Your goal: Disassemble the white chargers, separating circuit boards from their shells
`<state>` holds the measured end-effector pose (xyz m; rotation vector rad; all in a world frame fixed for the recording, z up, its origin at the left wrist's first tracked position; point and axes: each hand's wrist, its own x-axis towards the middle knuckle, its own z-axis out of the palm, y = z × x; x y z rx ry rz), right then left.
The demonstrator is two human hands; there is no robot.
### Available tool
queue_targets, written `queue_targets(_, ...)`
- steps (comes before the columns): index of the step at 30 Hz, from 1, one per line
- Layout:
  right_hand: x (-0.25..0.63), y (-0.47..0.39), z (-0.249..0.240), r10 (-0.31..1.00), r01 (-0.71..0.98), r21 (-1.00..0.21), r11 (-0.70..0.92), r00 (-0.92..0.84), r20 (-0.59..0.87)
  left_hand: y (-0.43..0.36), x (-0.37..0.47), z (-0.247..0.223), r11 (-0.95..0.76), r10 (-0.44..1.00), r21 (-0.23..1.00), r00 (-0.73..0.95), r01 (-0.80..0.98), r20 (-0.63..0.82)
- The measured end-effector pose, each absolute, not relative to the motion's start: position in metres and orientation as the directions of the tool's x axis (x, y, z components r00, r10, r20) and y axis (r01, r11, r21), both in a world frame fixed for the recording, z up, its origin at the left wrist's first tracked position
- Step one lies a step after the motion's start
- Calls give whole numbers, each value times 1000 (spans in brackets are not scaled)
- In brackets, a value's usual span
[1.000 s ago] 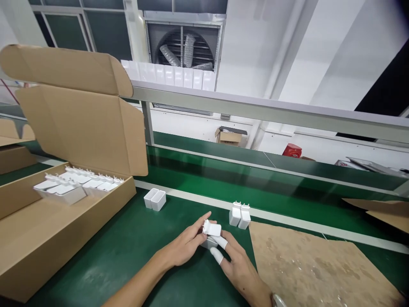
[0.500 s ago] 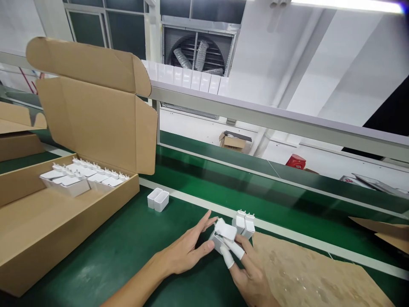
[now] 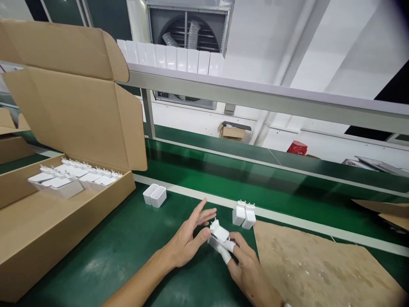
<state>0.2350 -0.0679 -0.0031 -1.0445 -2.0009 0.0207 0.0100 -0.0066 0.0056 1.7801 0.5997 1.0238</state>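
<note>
Right hand (image 3: 249,266) pinches the white plug adapter (image 3: 220,232) short of the table's (image 3: 128,243) far edge; left hand (image 3: 185,245) hovers beside, spread; likely light, stiff, slick, best gripped by its sides.

White tubular cots (image 3: 225,255) cover 2 fingers (image 3: 238,253) of the right hand (image 3: 251,273).

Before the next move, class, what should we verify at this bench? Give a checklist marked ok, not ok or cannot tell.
1. Part secured: ok, the right hand holds the white housing.
2. Pronged top flush on that housing: not ok, it looks tilted.
3. Left hand touching the part: cannot tell, its thumb is very close.
4. Finger covers worn: ok on the right hand, two show.
5. Open housings upright: ok, two side by side.
6. Carton open: ok, lid raised.
</note>
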Motion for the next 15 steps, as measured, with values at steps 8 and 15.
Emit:
queue_targets(8, 237, -64, -30, 714, 687, -384, 616, -282, 641, -6, 14, 4, -372, 833, 919, 485, 133, 267)
queue_targets(15, 235, -67, -23, 785, 689, -446, 572, -302, 540, -3, 18, 1, -413, 818, 898, 495, 153, 293)
